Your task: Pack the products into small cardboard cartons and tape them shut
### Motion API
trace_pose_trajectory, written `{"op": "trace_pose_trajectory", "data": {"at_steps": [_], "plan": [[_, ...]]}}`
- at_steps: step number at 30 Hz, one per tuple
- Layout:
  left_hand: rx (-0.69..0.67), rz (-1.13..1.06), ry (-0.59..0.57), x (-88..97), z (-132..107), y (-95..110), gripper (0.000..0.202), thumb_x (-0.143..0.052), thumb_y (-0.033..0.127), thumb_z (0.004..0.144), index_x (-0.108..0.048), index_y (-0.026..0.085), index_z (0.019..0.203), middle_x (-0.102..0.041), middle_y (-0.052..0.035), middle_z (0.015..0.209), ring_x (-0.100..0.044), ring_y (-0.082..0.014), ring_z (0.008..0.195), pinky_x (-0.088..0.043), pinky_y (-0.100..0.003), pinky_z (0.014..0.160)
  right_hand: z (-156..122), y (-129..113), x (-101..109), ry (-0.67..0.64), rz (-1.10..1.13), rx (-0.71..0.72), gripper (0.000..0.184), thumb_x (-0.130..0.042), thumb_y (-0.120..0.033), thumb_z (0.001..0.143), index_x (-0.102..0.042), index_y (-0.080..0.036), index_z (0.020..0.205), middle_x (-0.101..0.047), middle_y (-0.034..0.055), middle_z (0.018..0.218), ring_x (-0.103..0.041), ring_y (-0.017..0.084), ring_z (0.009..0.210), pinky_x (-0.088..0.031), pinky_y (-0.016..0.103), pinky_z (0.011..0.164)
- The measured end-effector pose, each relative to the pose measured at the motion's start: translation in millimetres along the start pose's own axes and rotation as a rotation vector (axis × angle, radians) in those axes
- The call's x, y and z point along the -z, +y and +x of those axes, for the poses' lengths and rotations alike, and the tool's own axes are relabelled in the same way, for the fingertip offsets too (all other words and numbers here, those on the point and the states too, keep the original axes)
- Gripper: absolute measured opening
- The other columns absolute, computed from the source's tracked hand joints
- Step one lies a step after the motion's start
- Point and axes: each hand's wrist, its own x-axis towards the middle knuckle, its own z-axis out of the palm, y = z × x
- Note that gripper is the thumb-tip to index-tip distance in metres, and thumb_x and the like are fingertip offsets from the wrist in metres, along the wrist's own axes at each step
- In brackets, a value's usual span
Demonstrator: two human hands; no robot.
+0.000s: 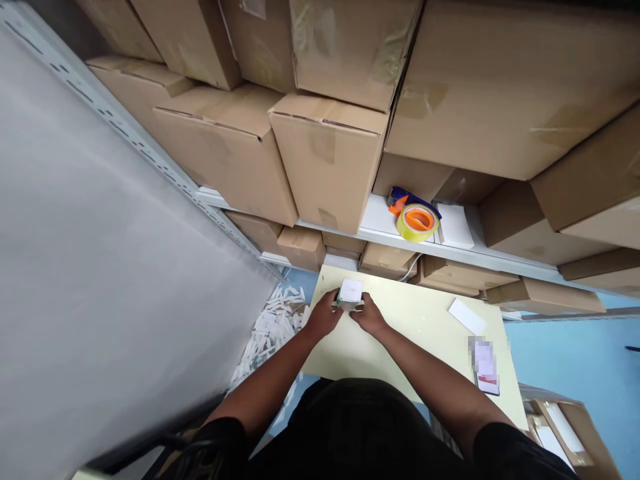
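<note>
A small white box (351,291) with a greenish edge is held between my two hands, over the far left part of the pale yellow table (400,347). My left hand (325,313) grips its left side with curled fingers. On the opposite side, my right hand (369,315) closes around the right edge. The fingertips are partly hidden behind and under the box. Whether the box rests on the table or is slightly raised, I cannot tell.
A white flat box (467,316) and a phone (485,365) lie at the table's right. Above, a shelf holds cardboard boxes (325,160) and a tape dispenser with yellow tape (418,223). White scraps (270,330) cover the floor at left; an open carton (570,433) stands lower right.
</note>
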Motion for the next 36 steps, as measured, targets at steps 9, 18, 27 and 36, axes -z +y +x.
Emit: {"op": "trace_pose_trajectory", "data": {"at_steps": [9,18,27,36], "plan": [[0.059,-0.072,-0.073,39.3,55.0,-19.6,0.057,-0.064,0.011,0.079,-0.058,0.018,0.136,-0.066,-0.0139,0.133,-0.066,-0.0271,0.116,-0.056,-0.040,0.097,48.5,-46.4,-8.3,0.064,-0.069,-0.074,0.046,-0.074,-0.027,0.069,-0.053,-0.025,0.110,-0.067,0.0045,0.117,-0.069,0.024,0.100,-0.054,0.038,0.085],[0.138,-0.080,-0.097,52.2,23.0,-35.8,0.044,-0.065,0.025,0.084,-0.060,0.018,0.127,-0.066,-0.0141,0.132,-0.065,-0.0276,0.121,-0.054,-0.040,0.097,-39.2,-70.2,94.8,0.248,-0.142,0.069,0.026,-0.063,-0.043,0.082,-0.064,-0.025,0.100,-0.072,0.0036,0.105,-0.068,0.023,0.095,-0.052,0.036,0.087],[0.168,-0.054,-0.097,63.8,-18.4,-13.5,0.029,-0.061,0.036,0.084,-0.066,0.020,0.107,-0.074,-0.0088,0.114,-0.071,-0.0239,0.106,-0.054,-0.038,0.097,-75.7,-106.7,131.6,0.324,-0.118,0.080,0.029,-0.062,-0.048,0.085,-0.069,-0.023,0.097,-0.075,0.0032,0.091,-0.067,0.022,0.081,-0.051,0.032,0.072],[0.077,0.078,-0.166,65.4,-55.4,9.4,0.020,-0.057,0.034,0.087,-0.068,0.022,0.098,-0.076,-0.0047,0.102,-0.072,-0.0210,0.096,-0.055,-0.033,0.089,-21.2,-205.7,224.5,0.773,-0.567,0.312,0.032,-0.058,-0.035,0.090,-0.069,-0.016,0.113,-0.070,0.0131,0.112,-0.063,0.024,0.099,-0.046,0.037,0.091]]}}
